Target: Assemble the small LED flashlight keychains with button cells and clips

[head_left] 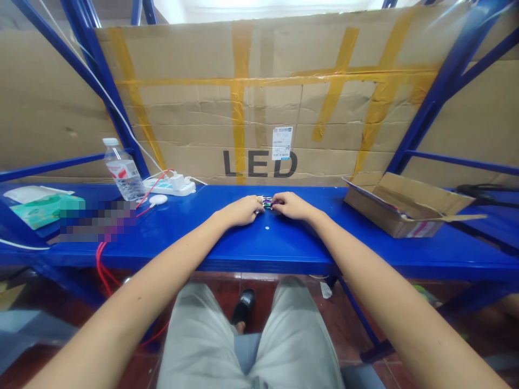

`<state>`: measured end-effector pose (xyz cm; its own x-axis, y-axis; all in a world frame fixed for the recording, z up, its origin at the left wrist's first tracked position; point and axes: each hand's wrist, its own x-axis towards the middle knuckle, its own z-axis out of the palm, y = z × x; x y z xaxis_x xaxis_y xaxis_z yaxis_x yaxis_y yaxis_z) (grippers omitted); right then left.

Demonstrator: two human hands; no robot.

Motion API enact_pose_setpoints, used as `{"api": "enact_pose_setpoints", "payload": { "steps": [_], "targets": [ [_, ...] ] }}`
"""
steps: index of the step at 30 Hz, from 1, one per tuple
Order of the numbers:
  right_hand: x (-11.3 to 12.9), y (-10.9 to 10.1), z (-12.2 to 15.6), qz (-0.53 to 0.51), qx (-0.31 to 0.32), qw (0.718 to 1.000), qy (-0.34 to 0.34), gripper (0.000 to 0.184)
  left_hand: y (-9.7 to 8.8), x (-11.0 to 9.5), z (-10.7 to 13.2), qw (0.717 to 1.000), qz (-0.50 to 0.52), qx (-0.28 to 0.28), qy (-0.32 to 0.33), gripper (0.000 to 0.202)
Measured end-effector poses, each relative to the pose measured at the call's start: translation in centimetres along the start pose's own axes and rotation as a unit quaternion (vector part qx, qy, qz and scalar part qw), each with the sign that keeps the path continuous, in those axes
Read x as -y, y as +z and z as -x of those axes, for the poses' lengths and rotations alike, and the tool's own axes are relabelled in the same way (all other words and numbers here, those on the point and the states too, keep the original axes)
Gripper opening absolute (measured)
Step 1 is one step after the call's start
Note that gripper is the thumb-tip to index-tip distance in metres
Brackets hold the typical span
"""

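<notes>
Both of my hands rest on the blue metal bench (284, 243), close together at its middle. My left hand (243, 209) and my right hand (291, 205) have their fingers curled and pinch a small bundle of coloured parts (267, 202) between them. The bundle shows green, purple and metallic bits; it is too small to name. A tiny white dot (266, 227) lies on the bench just in front of the hands.
An open cardboard box (405, 208) sits at the right. At the left stand a water bottle (124, 174), a white power strip (170, 186) with red wires (101, 259), and a teal packet (44, 208). A taped cardboard sheet marked LED (259, 108) forms the back wall.
</notes>
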<state>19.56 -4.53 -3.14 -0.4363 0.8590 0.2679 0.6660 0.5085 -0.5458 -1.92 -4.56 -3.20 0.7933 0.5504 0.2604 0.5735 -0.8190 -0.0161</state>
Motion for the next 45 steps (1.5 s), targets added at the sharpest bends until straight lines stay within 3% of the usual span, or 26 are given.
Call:
{"api": "enact_pose_setpoints", "payload": {
  "steps": [9,26,30,33,38,42,45],
  "targets": [
    [-0.2,-0.1,0.1,0.046,0.009,0.999,-0.01,0.014,-0.5,-0.1,0.1,0.998,0.057,0.006,-0.021,0.042],
    [0.1,-0.2,0.2,0.028,0.016,0.999,0.002,0.012,-1.5,-0.2,0.6,0.989,0.149,0.012,-0.019,0.041],
    [0.2,-0.2,0.3,0.009,0.02,1.0,0.017,0.011,-1.8,0.7,0.9,0.987,0.131,-0.05,-0.078,0.035],
    [0.0,-0.2,0.2,-0.003,0.021,1.0,0.022,0.011,-2.4,1.2,1.2,0.97,0.169,-0.081,-0.154,0.028],
    [-0.4,-0.1,0.1,-0.004,0.022,1.0,0.017,0.011,-2.8,2.3,1.9,0.944,0.211,-0.066,-0.244,0.034],
    [-0.4,-0.1,0.1,-0.003,0.024,0.999,0.021,0.012,-2.7,3.7,2.6,0.949,0.101,-0.057,-0.295,0.023],
    [-0.3,-0.2,0.2,-0.002,0.027,0.999,0.024,0.012,-2.7,4.3,2.8,0.936,0.033,-0.024,-0.348,0.017]
  ]
}}
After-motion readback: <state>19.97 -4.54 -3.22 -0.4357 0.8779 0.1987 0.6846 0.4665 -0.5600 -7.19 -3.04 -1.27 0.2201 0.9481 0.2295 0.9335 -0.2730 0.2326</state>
